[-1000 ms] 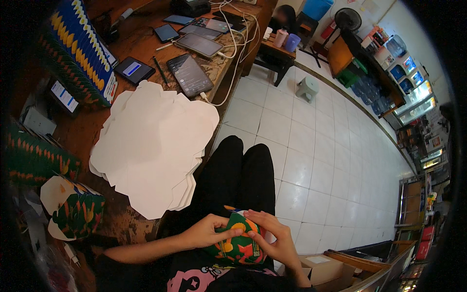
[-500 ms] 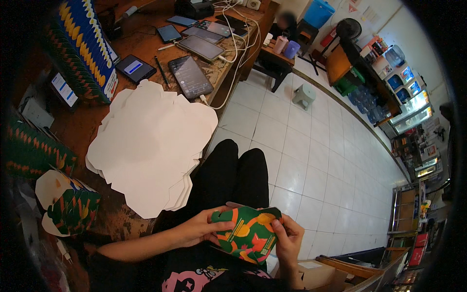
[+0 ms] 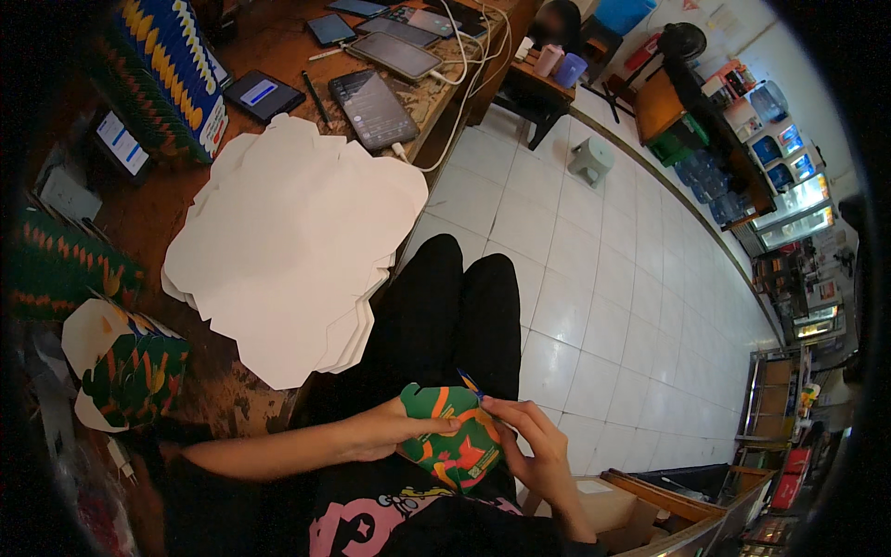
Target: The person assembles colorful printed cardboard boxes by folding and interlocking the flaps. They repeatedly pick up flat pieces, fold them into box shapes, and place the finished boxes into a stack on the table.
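Over my lap I hold a green paper carton (image 3: 453, 453) printed with orange, yellow and red shapes. My left hand (image 3: 385, 430) is closed on its left side, with the thumb lying across the printed face and the other fingers hidden behind. At the carton's upper right edge, the fingers of my right hand (image 3: 536, 444) are closed on the board, and a narrow blue and orange edge sticks up beside them. On the table, left of my knees, lies a pile of white die-cut card blanks (image 3: 292, 246), plain side up.
Folded green cartons (image 3: 139, 376) and a tall stack of blue and green ones (image 3: 172, 70) stand at the left. Several phones, one a black phone (image 3: 373, 110), lie on the wooden table with white cables. A grey stool (image 3: 590, 160) stands on the tiled floor.
My right hand has shifted left and up along the carton's right edge, fingers now over its top corner. A blue and orange edge shows there. The whole view has shifted slightly.
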A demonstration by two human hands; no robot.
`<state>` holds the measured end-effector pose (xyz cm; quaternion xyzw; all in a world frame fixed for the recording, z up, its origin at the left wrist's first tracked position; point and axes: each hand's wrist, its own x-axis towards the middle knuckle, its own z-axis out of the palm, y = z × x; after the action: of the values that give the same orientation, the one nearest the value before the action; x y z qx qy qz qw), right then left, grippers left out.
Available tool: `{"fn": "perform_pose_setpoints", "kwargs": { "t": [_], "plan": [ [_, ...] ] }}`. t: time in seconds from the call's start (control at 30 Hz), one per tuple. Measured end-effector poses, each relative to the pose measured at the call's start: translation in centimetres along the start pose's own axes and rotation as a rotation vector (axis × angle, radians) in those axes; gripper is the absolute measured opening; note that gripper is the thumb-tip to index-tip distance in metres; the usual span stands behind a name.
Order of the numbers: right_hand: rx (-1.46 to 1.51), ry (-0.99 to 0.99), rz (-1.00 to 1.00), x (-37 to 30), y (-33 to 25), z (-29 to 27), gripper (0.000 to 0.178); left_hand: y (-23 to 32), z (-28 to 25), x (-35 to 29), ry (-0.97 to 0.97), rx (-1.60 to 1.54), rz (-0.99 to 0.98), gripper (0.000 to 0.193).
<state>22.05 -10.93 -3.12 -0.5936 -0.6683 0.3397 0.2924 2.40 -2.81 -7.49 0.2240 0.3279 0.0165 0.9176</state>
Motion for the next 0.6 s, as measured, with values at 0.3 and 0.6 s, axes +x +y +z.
{"fn": "perform_pose_setpoints", "kwargs": {
  "t": [0.3, 0.6],
  "plan": [
    [-0.138, -0.228, -0.181, 0.8, 0.9, -1.5, 0.034, 0.0, 0.2, -0.3, -0.055, 0.005, 0.115, 0.044],
    [-0.017, -0.257, -0.134, -0.3, 1.5, -2.1, 0.035, 0.1, 0.0, -0.3, -0.094, 0.052, 0.082, 0.046]
  ]
}}
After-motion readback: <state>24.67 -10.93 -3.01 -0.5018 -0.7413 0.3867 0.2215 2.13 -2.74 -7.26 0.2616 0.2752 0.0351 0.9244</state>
